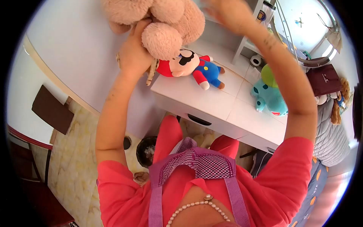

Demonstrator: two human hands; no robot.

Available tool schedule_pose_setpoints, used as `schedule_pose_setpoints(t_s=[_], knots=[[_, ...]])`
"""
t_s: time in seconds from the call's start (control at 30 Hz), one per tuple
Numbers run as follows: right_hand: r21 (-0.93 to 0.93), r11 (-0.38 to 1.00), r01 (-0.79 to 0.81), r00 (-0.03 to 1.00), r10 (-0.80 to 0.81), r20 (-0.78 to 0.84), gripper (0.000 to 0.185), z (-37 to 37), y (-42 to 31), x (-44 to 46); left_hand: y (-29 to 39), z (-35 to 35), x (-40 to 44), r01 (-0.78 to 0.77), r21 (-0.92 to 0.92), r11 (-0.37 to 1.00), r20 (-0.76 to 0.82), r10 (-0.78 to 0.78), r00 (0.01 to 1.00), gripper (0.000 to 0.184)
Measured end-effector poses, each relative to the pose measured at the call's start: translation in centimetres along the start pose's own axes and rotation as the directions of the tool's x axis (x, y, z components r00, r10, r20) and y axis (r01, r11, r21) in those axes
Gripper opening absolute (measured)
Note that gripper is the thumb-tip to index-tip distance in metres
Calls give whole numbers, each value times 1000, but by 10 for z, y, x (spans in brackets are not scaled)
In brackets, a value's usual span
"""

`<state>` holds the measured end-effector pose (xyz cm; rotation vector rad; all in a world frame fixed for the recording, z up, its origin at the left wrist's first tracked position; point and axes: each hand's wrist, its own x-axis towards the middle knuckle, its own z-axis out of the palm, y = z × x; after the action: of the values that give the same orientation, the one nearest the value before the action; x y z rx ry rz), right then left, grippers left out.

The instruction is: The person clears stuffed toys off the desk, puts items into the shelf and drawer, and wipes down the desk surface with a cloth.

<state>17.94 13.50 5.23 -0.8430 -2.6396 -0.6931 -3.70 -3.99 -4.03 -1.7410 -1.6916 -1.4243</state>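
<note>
My left hand [134, 55] is wrapped round part of a fluffy light-brown plush toy [162, 39], holding it up at the top of the view above the left end of the white desk. The toy's upper part runs out of the frame, and some of my fingers are hidden behind its plush. My right hand [227, 15] is raised near the top edge, just right of the toy. Motion smears its fingers, so their position is unclear. Below the plush toy, a Mario doll [204, 70] in red and blue lies on its back on the desk.
The white desk [234, 98] has a drawer with a dark handle slot. A turquoise plush [268, 94] with a green bulb sits on its right side, near a round mirror [302, 26] and a maroon bag [324, 79]. A waste bin [145, 151] stands on the floor.
</note>
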Motion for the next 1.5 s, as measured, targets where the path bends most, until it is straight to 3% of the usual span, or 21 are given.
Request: schedule_pose_setpoints(t_s=[0.07, 0.1, 0.13, 0.2, 0.3, 0.43, 0.47, 0.7, 0.73, 0.8, 0.83, 0.87, 0.9, 0.93, 1.0, 1.07, 1.2, 1.3, 1.33, 1.43, 1.5], knots=[[94, 972, 214, 971, -202, -125, 37, 37, -36, -38, 3, 0, 2, -15, -9, 1000, 5, 15, 1000, 52], [193, 978, 79, 976, -114, 183, 51, 40, -58, -49, 4, 0, 4, -27, -13, 1000, 10, 27, 1000, 51], [182, 969, 169, 956, -206, 208, 64, 70, -63, -61, 9, 0, 5, -16, -13, 1000, 32, 17, 999, 51], [297, 954, 52, 964, -125, 234, 76, 109, -81, -78, 16, 1, 9, 1, -10, 1000, 67, 0, 998, 50], [627, 739, -247, 921, -23, 390, 88, 105, -88, -80, 17, 7, 8, -33, 2, 999, 95, 33, 995, 50], [450, 875, -176, 923, -12, 384, 87, 94, -89, -72, 25, 3, 4, -7, 67, 998, 113, 0, 994, 48], [367, 927, -72, 974, -14, 226, 81, 101, -92, -75, 20, 6, 3, -48, 58, 997, 81, 43, 996, 48], [359, 905, -227, 910, 65, 410, 82, 103, -74, -82, 11, 3, -4, -20, 52, 998, 100, 15, 995, 52], [340, 886, -317, 853, 109, 511, 72, 73, -68, -79, 11, 0, -4, 8, 69, 998, 112, -16, 994, 52], [66, 997, -45, 975, 29, 223, 60, 46, -43, -63, 9, -3, 2, 38, 81, 996, 114, -47, 992, 52], [46, 998, -32, 952, 44, -302, 50, 35, -34, -47, 7, -1, 5, 46, 71, 996, 104, -53, 993, 52], [-45, 997, -54, 805, 17, -592, 43, 4, -28, -28, 6, 0, 4, 59, 60, 996, 101, -65, 993, 52], [-111, 994, -14, 673, -73, -736, 44, -22, -14, -3, 6, 1, 6, 53, 52, 997, 110, -59, 992, 52], [-178, 971, -158, 868, 51, -493, 52, -52, -10, 16, 8, 2, 9, 48, 45, 998, 119, -53, 991, 52], [-280, 926, -253, 901, 119, -418, 63, -68, -1, 47, 9, 6, 17, 43, 142, 989, 126, -61, 990, 48], [-284, 935, -214, 660, -76, -747, 70, -54, 13, 66, 6, 9, 24, 29, 117, 993, 108, -42, 993, 46], [-119, 974, -191, 765, 72, -640, 81, -56, 31, 81, 2, 10, 44, -30, 110, 994, 56, 24, 998, 45], [-40, 909, -414, 773, 328, -544, 73, -53, 54, 92, 3, 9, 57, -60, 90, 994, 44, 56, 997, 44], [-146, 791, -595, 752, 483, -448, 77, -35, 84, 111, 3, 9, 59, -50, 77, 996, 50, 46, 998, 44], [-238, 833, -500, 788, 323, -524, 83, -6, 87, 107, -4, 9, 56, -77, 90, 993, 34, 74, 997, 44], [-187, 891, -413, 780, 240, -578, 68, 4, 91, 115, -8, 9, 51, -86, 112, 990, 34, 83, 996, 48]])
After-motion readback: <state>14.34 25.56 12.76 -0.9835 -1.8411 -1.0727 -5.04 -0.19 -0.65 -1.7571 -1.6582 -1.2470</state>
